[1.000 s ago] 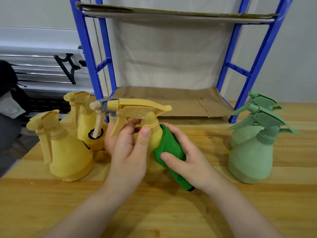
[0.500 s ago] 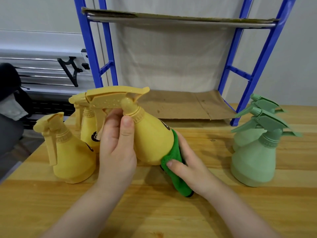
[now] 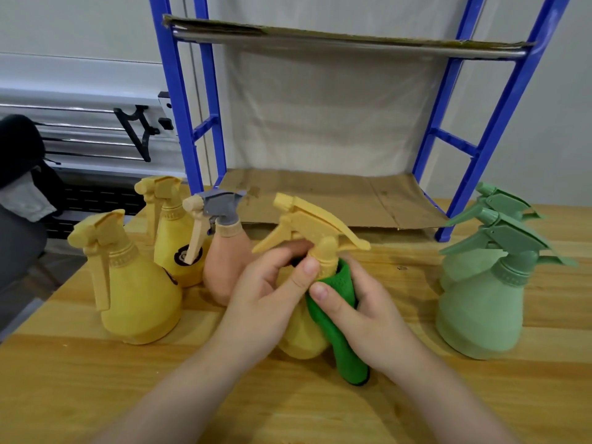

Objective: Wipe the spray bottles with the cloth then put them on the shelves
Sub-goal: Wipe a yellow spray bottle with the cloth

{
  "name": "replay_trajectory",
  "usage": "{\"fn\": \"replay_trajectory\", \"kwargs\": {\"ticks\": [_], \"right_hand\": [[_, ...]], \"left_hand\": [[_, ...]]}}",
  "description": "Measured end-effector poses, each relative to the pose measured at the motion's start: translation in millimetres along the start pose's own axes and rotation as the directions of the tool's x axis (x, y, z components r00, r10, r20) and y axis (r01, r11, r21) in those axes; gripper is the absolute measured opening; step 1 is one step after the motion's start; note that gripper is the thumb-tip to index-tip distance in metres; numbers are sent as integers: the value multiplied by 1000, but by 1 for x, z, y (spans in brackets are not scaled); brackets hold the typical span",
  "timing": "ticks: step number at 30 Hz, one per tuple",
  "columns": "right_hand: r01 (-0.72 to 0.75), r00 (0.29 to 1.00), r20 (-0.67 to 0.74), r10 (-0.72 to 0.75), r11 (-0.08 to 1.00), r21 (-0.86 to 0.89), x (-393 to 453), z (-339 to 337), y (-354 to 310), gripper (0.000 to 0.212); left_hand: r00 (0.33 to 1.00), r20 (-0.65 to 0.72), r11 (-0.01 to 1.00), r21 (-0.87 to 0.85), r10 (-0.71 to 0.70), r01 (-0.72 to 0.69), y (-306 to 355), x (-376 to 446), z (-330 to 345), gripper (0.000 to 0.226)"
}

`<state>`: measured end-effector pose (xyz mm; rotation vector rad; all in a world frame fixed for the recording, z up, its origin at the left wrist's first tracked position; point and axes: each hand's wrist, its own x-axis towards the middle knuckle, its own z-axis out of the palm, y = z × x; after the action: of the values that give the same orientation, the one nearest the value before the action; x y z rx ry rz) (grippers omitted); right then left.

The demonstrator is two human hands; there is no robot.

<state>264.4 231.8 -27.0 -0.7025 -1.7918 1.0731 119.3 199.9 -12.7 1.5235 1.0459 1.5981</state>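
Note:
My left hand [image 3: 269, 296] grips a yellow spray bottle [image 3: 315, 232] at its neck, holding it upright over the wooden table [image 3: 96, 395]. My right hand [image 3: 362, 312] presses a green cloth [image 3: 339, 325] against the bottle's right side, just below the neck. Both hands hide most of the bottle's body. Two more yellow bottles [image 3: 134, 283] [image 3: 173, 238] and a peach bottle with a grey trigger [image 3: 224, 251] stand to the left. Two green bottles [image 3: 483, 302] [image 3: 503, 203] stand to the right. The blue shelf rack [image 3: 179, 100] rises behind, with cardboard on its lower shelf [image 3: 320, 197] and upper shelf [image 3: 336, 40].
A black bracket [image 3: 137, 129] and metal rails hang on the wall at the left. A dark chair with grey fabric [image 3: 22, 187] is at the far left, past the table's edge. The table's left edge runs diagonally near the yellow bottles.
The yellow bottle went from tilted left back to upright, its nozzle still pointing left. My right hand slid the cloth up from the bottle's base to its neck. The peach bottle came into view.

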Motion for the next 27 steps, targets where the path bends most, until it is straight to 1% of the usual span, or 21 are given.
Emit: {"fn": "replay_trajectory", "kwargs": {"ticks": [1, 3, 7, 10, 12, 14, 15, 17, 19, 22, 25, 27], "right_hand": [[-9, 1000, -1, 9, 1000, 2, -1, 0, 0, 42], [-18, 1000, -1, 18, 1000, 1, -2, 1, -4, 37], [5, 998, -60, -8, 999, -38, -5, 3, -10, 33], [9, 989, -145, -23, 996, -90, -5, 4, -14, 24], [1, 970, -237, -45, 983, -182, -3, 3, -16, 17], [22, 944, -308, -119, 953, -302, -2, 3, -13, 20], [44, 934, -313, -170, 927, -373, -2, 4, -10, 24], [92, 919, -286, -273, 852, -516, -3, 7, -5, 34], [125, 913, -246, -325, 798, -590, -4, 10, -3, 38], [153, 926, -204, -318, 810, -566, -4, 14, -1, 43], [164, 941, -176, -290, 842, -515, -4, 14, -1, 47], [186, 946, -144, -291, 850, -493, -3, 12, -3, 48]], "left_hand": [[1000, 21, 1000, 10, -17, 17, -3, 0, -1, 29], [998, 54, 999, 37, -23, 21, -4, 1, -5, 28], [993, 113, 996, 71, 42, -50, 9, -1, -2, 27], [995, 59, 983, 159, 78, -86, 6, -4, 3, 28], [996, 30, 988, 132, 81, -84, 1, -6, 6, 30], [998, 31, 997, 61, 53, -55, 0, -8, 12, 35], [999, 42, 1000, 0, 29, -29, 0, -9, 15, 38], [999, 46, 992, -129, -2, 8, -1, -10, 20, 42], [1000, 4, 980, -200, -12, 13, 1, -10, 22, 39], [999, -52, 972, -236, -16, 3, 1, -8, 20, 31], [998, -61, 971, -238, -3, -11, 5, -9, 15, 30], [998, -64, 963, -270, -5, -12, 6, -9, 12, 28]]}}
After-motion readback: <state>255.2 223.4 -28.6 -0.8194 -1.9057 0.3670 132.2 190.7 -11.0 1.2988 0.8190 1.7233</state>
